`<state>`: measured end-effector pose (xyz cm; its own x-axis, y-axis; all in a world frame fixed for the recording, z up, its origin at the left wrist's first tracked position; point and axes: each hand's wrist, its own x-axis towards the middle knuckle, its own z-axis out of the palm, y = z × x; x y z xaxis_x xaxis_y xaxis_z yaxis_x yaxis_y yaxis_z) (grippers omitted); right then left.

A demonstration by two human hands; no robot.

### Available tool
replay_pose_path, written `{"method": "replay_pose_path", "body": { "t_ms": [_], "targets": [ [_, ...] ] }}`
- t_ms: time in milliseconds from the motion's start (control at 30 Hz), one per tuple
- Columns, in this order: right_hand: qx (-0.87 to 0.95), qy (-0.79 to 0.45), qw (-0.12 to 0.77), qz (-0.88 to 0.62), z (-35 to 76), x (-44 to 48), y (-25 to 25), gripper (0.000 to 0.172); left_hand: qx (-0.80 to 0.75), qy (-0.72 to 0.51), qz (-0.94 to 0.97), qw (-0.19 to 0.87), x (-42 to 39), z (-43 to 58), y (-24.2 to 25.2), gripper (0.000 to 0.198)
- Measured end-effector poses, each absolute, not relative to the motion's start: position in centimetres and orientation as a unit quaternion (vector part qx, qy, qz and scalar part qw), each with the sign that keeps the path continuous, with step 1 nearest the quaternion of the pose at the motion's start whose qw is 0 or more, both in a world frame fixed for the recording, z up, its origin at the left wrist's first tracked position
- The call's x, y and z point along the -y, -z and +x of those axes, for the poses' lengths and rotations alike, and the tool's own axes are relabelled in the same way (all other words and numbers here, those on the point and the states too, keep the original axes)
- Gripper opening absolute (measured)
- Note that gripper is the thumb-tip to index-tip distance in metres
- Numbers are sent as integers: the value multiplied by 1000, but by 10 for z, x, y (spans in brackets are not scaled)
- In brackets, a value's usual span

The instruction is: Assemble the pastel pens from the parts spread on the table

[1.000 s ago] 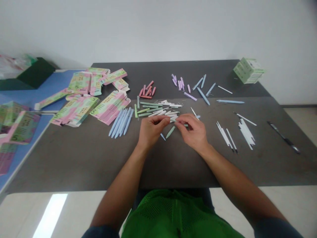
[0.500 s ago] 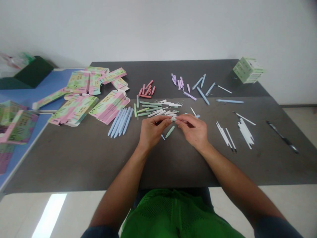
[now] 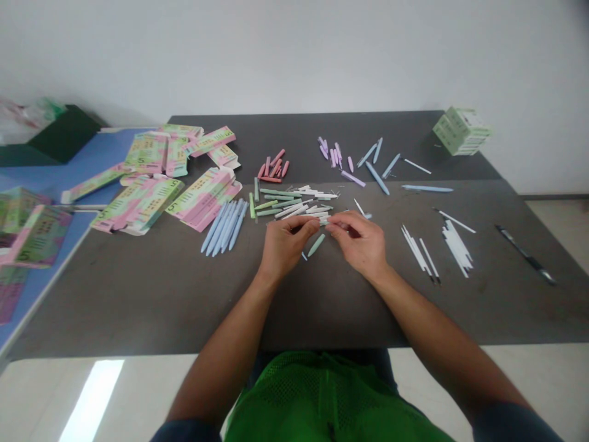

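Note:
My left hand (image 3: pixel 284 244) and my right hand (image 3: pixel 359 240) meet over the middle of the dark grey table (image 3: pixel 138 294), fingers pinched together on a small pale pen part (image 3: pixel 323 221) between them. A green pen piece (image 3: pixel 316 245) lies on the table just under the hands. Right behind my fingers is a pile of green and white pen parts (image 3: pixel 294 201). A row of light blue pens (image 3: pixel 225 224) lies to the left of my left hand.
Pink-and-green flat cartons (image 3: pixel 184 184) are heaped at the back left. Red caps (image 3: pixel 274 167), purple pieces (image 3: pixel 334 153), blue barrels (image 3: pixel 380 166) and white refills (image 3: pixel 455 245) are spread about. A green box (image 3: pixel 461 130) stands at the far right corner, a black pen (image 3: pixel 524 253) at the right.
Both hands have drawn slightly closer together around the small part; otherwise the scene is the same.

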<state>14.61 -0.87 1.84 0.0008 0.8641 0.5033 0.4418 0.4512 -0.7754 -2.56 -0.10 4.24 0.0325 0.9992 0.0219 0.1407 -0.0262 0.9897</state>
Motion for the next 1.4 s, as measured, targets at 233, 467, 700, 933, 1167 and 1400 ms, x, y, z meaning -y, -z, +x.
{"method": "replay_pose_path", "body": {
  "t_ms": [233,467,700,933,1167,1400],
  "targets": [
    [679,-210,497,-497,144,7,-14,9,-492,-488,509,510,1,-23,-37,26],
    [651,-270,488,-515,141,6,-2,14,-462,-496,504,535,-1,-19,-27,24],
    [651,-308,463,-517,134,9,-1,20,-507,-456,544,490,-7,-21,-21,20],
    [688,-321,433,-486,156,-4,-1,32,-512,-453,500,532,-12,-22,-13,25],
    [770,-147,279,-554,219,-25,-13,12,-444,-483,404,637,-18,-30,-10,35],
    [846,-126,184,-484,211,-23,1,16,-413,-456,342,710,-17,-30,-17,36]
  ]
}}
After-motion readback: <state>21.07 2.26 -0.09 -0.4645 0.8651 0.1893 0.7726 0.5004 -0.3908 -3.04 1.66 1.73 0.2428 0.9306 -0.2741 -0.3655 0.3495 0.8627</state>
